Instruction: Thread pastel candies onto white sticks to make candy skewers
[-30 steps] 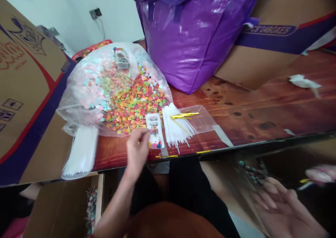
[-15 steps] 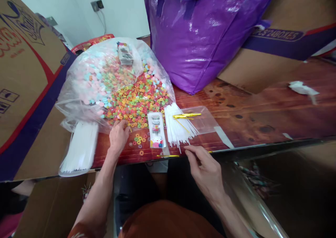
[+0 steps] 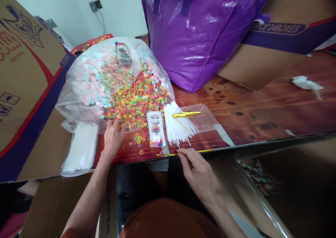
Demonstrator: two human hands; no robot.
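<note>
My left hand point(image 3: 113, 135) is at the near edge of a pile of small colourful candy rings point(image 3: 136, 101). Its fingers are bent together, with a pinkish ring at their tips. My right hand point(image 3: 196, 168) is at the table's front edge, thumb and forefinger pinched. What it pinches is too small to make out. Just beyond its fingertips lie a fanned bundle of white sticks point(image 3: 177, 131) and a gold twist tie point(image 3: 166, 154) along the edge. Between the hands lies a printed packet point(image 3: 155, 127), with a few loose rings point(image 3: 139, 139) to its left.
More white sticks in a clear bag point(image 3: 81, 147) lie at left. Gold ties point(image 3: 186, 114) rest on the fanned sticks. A stack of printed cards point(image 3: 123, 54) sits on the plastic bag point(image 3: 76, 80). Behind stands a purple bag point(image 3: 202, 38), with cartons point(image 3: 31, 73) around.
My left hand has moved slightly left along the pile's edge, uncovering a thin yellow strip. My right hand has shifted left, its fingertips now nearer the gold tie on the edge.
</note>
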